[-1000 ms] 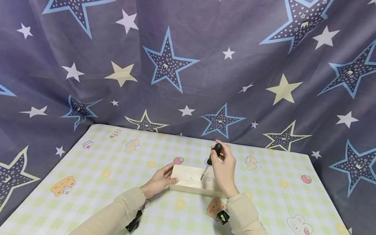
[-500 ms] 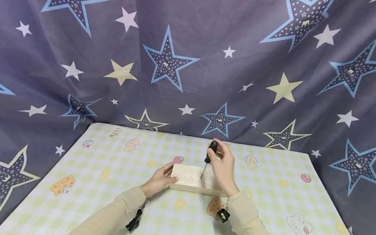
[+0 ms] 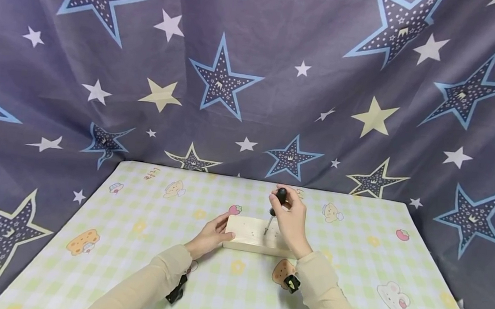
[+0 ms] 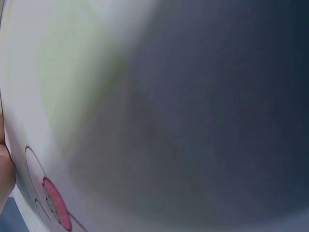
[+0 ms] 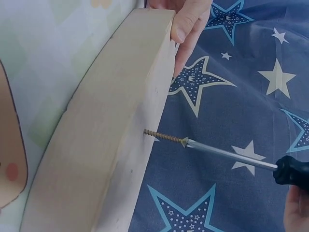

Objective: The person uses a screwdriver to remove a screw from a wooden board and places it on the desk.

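Note:
A pale wooden block [image 3: 245, 229] lies lengthwise on the table, small dark holes dotting its upper face. My left hand [image 3: 208, 237] grips the block's left end, thumb on the near side and fingers behind. Above the block, my right hand [image 3: 293, 223] holds a screwdriver [image 3: 281, 195] by its black handle, the shaft slanting down and slightly left. In the right wrist view, the screwdriver's tip meets the head of a brass-coloured screw [image 5: 166, 137]. The screw's point is at the block's face, with most of its thread exposed. The left wrist view shows mostly blurred cloth.
A green-and-white checked cloth [image 3: 132, 262] with cartoon prints covers the table. Behind it hangs a dark curtain [image 3: 251, 110] patterned with stars. Black wrist devices show under both sleeves, one being the right wrist camera [image 3: 292, 283].
The screwdriver handle has swung a little to the left and become more upright, while my right fingers have shifted around it. My left hand and the block stay in place.

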Motion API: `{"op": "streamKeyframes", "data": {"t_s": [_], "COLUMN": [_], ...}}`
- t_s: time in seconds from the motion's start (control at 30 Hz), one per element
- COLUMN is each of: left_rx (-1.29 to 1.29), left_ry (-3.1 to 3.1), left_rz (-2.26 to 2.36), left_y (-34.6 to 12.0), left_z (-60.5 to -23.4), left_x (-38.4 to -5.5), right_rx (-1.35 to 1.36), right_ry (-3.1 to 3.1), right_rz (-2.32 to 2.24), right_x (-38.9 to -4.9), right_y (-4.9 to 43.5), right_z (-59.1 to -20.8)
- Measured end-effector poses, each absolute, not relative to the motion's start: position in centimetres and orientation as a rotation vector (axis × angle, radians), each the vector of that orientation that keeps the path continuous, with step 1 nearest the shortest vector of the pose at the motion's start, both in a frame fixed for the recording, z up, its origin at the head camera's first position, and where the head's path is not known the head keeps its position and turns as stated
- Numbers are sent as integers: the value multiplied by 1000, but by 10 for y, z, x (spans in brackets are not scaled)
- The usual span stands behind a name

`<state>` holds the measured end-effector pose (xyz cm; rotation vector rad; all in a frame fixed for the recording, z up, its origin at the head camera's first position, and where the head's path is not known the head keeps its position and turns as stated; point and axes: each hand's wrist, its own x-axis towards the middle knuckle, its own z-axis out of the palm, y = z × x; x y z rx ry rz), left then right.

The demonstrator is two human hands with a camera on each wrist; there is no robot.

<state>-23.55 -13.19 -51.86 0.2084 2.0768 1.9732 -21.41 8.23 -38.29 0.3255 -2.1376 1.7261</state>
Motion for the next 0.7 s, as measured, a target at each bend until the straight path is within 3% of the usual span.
{"op": "streamKeyframes", "data": {"t_s": [0.7], "left_rx": [241], "left_ry": [2054], "left_rz": [1992], "left_y": [-134], "left_z": [-521], "left_x": [-235], "right_rx": [296], "right_ry": [-2148], "right_rz": [1746], "right_x": [-211], "right_y": [83], "right_z": [-378]}}
